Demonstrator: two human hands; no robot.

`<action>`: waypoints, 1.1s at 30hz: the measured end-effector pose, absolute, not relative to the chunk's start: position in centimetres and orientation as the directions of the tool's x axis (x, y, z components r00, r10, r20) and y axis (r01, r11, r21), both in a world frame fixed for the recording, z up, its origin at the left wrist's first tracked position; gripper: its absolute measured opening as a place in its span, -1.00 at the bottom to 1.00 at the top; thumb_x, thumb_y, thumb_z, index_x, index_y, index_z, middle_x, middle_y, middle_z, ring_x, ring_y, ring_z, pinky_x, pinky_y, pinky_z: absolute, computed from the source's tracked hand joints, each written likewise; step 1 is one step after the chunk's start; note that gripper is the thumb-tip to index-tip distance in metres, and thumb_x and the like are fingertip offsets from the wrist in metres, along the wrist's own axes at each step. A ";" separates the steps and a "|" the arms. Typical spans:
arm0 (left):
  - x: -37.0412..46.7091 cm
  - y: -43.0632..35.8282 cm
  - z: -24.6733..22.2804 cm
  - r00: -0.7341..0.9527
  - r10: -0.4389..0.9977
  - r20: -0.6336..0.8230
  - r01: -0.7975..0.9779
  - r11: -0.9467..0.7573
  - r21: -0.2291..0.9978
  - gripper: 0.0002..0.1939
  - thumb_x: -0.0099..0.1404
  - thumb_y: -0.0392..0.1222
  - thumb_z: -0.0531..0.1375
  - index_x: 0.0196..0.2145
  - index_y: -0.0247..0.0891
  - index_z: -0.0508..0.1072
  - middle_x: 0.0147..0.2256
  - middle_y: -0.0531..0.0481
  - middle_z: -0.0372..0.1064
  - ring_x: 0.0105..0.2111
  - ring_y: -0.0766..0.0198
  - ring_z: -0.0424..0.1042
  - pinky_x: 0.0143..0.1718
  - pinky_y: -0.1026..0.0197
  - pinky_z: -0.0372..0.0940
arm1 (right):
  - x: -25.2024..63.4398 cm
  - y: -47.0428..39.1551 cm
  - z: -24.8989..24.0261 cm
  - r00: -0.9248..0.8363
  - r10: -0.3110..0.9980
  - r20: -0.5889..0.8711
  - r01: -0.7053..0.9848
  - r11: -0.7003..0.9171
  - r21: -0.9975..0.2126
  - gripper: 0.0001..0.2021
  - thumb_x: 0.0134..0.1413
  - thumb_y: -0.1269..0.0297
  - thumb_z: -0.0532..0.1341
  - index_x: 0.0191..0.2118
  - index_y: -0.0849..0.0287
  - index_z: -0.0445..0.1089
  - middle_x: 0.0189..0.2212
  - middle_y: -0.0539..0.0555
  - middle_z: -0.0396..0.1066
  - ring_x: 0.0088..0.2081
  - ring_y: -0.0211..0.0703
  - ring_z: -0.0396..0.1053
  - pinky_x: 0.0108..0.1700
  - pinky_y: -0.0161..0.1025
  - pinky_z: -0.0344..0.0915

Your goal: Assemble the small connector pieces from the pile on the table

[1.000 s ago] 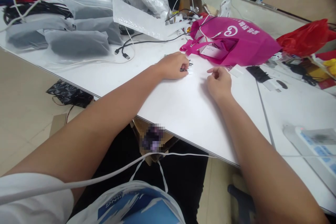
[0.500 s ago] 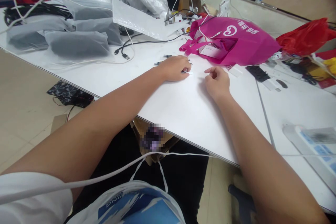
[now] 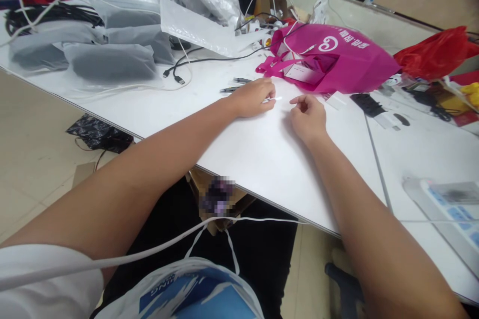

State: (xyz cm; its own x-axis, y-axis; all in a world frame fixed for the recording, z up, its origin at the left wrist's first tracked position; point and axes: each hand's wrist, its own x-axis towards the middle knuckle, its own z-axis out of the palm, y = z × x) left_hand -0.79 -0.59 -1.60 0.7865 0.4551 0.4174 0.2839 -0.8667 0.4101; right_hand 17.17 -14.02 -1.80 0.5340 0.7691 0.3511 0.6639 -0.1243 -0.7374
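Note:
My left hand point(image 3: 256, 97) rests on the white table point(image 3: 262, 159), its fingers closed around a thin white stick-like piece point(image 3: 276, 99) whose tip sticks out to the right. Two dark pens point(image 3: 229, 89) lie beside that hand, just left of its knuckles and partly behind it. A short gap to the right, my right hand point(image 3: 310, 117) is held curled over the table. Its index finger points toward the left hand, and the other fingers are folded in. Whether those folded fingers hold anything is hidden.
Behind the hands lies a pink bag point(image 3: 352, 62) with small boxes inside. Grey plastic packages point(image 3: 112, 62) and black USB cables point(image 3: 179, 79) are at the left. A black object point(image 3: 367, 104) lies right of my right hand. A white cable point(image 3: 179, 234) crosses before my lap.
My left hand has shifted slightly right, with the white piece showing more at its fingertips. My right hand has moved a little to the left.

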 end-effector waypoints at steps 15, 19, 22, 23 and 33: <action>-2.0 0.8 -0.2 0.590 0.698 0.406 0.461 -0.704 0.540 -0.72 0.65 0.05 0.10 -0.06 -0.05 0.58 -0.26 -0.05 0.59 -0.10 0.04 0.47 -0.04 -0.08 0.34 | 17.6 -13.8 -2.4 0.478 0.793 0.377 0.713 -0.101 -0.693 -0.79 -0.04 0.41 0.24 -0.24 0.01 0.47 -0.32 0.04 0.44 -0.27 0.00 0.36 -0.03 0.03 0.41; -2.4 0.6 -0.3 0.693 0.593 0.410 0.419 -0.794 0.440 -0.82 0.50 -0.06 0.23 -0.20 -0.07 0.63 -0.27 -0.10 0.63 -0.19 0.04 0.54 -0.13 -0.05 0.36 | 17.5 -13.9 -2.4 0.429 0.822 0.375 0.737 -0.079 -0.671 -0.79 -0.05 0.40 0.26 -0.25 0.00 0.48 -0.28 0.07 0.50 -0.23 0.04 0.39 0.02 0.06 0.44; -2.5 0.6 -0.2 0.751 0.524 0.403 0.386 -0.842 0.377 -0.84 0.42 -0.09 0.29 -0.23 -0.14 0.67 -0.27 -0.11 0.62 -0.15 0.02 0.58 -0.10 -0.01 0.38 | 17.4 -13.9 -2.4 0.412 0.834 0.367 0.747 -0.079 -0.660 -0.80 -0.05 0.39 0.26 -0.25 0.01 0.49 -0.26 0.09 0.52 -0.22 0.04 0.40 0.04 0.09 0.45; -2.5 0.7 -0.1 0.765 0.513 0.389 0.389 -0.849 0.357 -0.84 0.40 -0.09 0.31 -0.22 -0.16 0.69 -0.25 -0.12 0.63 -0.13 0.00 0.59 -0.07 -0.01 0.39 | 17.5 -13.9 -2.5 0.406 0.836 0.369 0.751 -0.074 -0.657 -0.80 -0.04 0.38 0.26 -0.25 0.01 0.50 -0.26 0.09 0.52 -0.22 0.04 0.40 0.05 0.09 0.46; -1.6 0.8 -0.6 0.806 0.522 0.279 0.454 -0.848 0.275 -0.79 0.39 -0.01 0.35 -0.21 -0.15 0.74 -0.17 -0.15 0.67 -0.08 -0.09 0.62 -0.04 -0.03 0.39 | 17.5 -13.8 -2.5 0.406 0.840 0.361 0.747 -0.077 -0.661 -0.80 -0.05 0.38 0.26 -0.25 0.00 0.50 -0.26 0.10 0.52 -0.22 0.04 0.40 0.04 0.09 0.47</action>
State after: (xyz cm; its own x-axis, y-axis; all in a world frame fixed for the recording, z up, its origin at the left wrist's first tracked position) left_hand -1.61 0.76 -0.65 0.8063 0.5219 0.2786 0.4538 -0.8477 0.2747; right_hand 17.55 -13.80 -2.48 0.4055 0.8399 0.3607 0.7467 -0.0768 -0.6608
